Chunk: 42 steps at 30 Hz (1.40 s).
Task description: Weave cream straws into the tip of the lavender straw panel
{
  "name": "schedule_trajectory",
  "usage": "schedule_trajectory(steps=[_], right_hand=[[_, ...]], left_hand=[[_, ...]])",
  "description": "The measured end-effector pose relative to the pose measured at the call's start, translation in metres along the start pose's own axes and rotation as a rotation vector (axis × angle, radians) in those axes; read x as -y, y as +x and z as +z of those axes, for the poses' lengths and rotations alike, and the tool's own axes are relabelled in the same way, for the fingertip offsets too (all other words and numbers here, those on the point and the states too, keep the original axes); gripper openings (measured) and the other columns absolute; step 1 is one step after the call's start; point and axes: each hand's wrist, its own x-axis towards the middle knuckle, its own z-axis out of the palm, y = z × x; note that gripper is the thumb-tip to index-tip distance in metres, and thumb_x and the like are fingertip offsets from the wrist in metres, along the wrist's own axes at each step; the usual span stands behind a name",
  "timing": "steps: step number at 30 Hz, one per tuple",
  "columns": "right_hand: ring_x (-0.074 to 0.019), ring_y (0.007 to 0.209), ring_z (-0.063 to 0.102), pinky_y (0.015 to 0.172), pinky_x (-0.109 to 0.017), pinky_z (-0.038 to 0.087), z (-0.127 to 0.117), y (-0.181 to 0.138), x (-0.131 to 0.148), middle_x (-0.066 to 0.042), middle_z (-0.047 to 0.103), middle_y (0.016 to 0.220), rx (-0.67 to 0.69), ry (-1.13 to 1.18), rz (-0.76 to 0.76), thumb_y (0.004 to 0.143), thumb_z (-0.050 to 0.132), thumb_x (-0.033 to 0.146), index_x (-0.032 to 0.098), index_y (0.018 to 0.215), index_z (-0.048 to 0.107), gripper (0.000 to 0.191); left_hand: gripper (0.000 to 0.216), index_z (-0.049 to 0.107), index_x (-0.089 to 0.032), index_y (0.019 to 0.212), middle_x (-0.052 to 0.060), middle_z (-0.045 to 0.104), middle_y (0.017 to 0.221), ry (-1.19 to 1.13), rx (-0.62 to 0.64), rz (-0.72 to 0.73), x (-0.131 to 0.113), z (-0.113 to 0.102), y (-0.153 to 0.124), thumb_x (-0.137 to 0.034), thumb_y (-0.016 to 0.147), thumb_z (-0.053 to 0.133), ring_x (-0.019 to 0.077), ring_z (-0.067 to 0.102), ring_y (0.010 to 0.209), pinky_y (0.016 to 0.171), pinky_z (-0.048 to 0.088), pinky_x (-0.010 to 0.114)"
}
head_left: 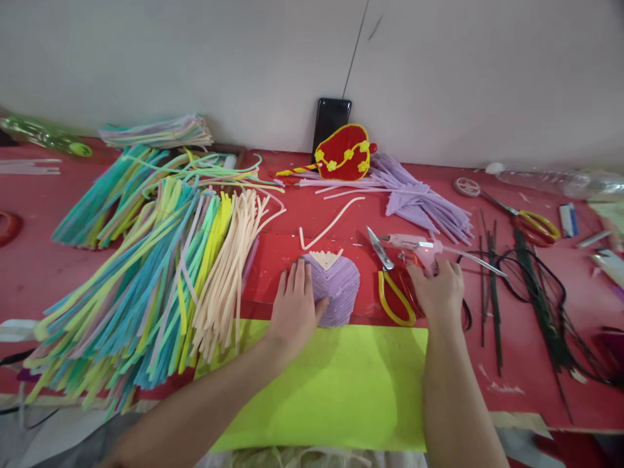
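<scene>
A lilac shape made of pipe cleaners (338,292) lies at the middle, with cream strips forming a V at its top. My left hand (296,302) rests flat along its left edge, thumb on its surface, fingers stretched out. In my right hand (439,286) is a pink hot glue gun (414,243); its nozzle points left and a small light glows on its side. Scissors with yellow handles (396,305) lie with blades spread between the lilac shape and my right hand. A bent cream pipe cleaner (331,227) sits just beyond the shape.
Multicoloured pipe cleaners (160,279) cover the left side. Behind are a red fan-like piece with yellow flowers (341,153), a black phone (331,117) and lilac pipe cleaners (424,201). A yellow-green sheet (322,390) lies in front. Dark stems (536,292) and more scissors (531,221) lie right.
</scene>
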Motion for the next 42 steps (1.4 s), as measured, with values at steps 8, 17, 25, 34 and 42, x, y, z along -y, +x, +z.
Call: schedule_trajectory(steps=[8,17,25,34,42], right_hand=[[-0.0317,0.098,0.052,0.089,-0.047,0.038,0.009,-0.001,0.003,-0.017,0.057,0.107,0.024,-0.083,0.039,0.072,0.056,0.053,0.011,0.109,0.060,0.056],[-0.0321,0.107,0.049,0.090,-0.050,0.038,-0.005,-0.012,0.027,-0.017,0.056,0.107,-0.230,0.053,-0.164,0.081,0.052,0.048,0.017,0.103,0.063,0.040],[-0.0192,0.078,0.054,0.079,-0.039,0.047,0.006,-0.026,0.057,-0.009,0.056,0.094,0.054,0.333,-0.335,0.079,0.054,0.034,0.019,0.089,0.065,0.021],[-0.0188,0.073,0.058,0.073,-0.036,0.048,0.006,-0.029,0.066,-0.009,0.063,0.089,0.218,0.423,-0.298,0.078,0.054,0.031,0.018,0.087,0.068,0.021],[-0.0167,0.059,0.057,0.061,-0.031,0.045,0.008,-0.033,0.086,-0.004,0.066,0.067,0.453,0.629,-0.150,0.079,0.056,0.049,0.017,0.075,0.067,0.034]], left_hand=[[0.034,0.051,-0.009,0.123,0.016,0.055,0.128,-0.126,-0.117,0.000,0.018,-0.015,0.012,-0.018,0.090,0.046,0.0247,0.059,0.109,0.091,0.050,0.038],[0.030,0.062,-0.014,0.107,0.011,0.059,0.106,-0.003,-0.065,0.102,0.041,-0.038,0.053,-0.002,0.085,0.044,0.0222,0.058,0.096,0.083,0.048,0.037],[0.015,0.063,-0.014,0.087,0.009,0.058,0.109,-0.037,-0.045,0.257,0.060,-0.026,0.089,-0.007,0.085,0.050,0.0181,0.055,0.101,0.084,0.046,0.031],[0.008,0.061,-0.012,0.084,0.008,0.062,0.101,-0.099,-0.121,0.317,0.055,-0.031,0.089,-0.010,0.086,0.053,0.0202,0.056,0.098,0.085,0.044,0.034],[0.020,0.060,-0.015,0.092,0.007,0.065,0.097,-0.065,-0.170,0.419,0.007,-0.027,0.051,-0.016,0.094,0.040,0.0178,0.058,0.098,0.096,0.041,0.035]])
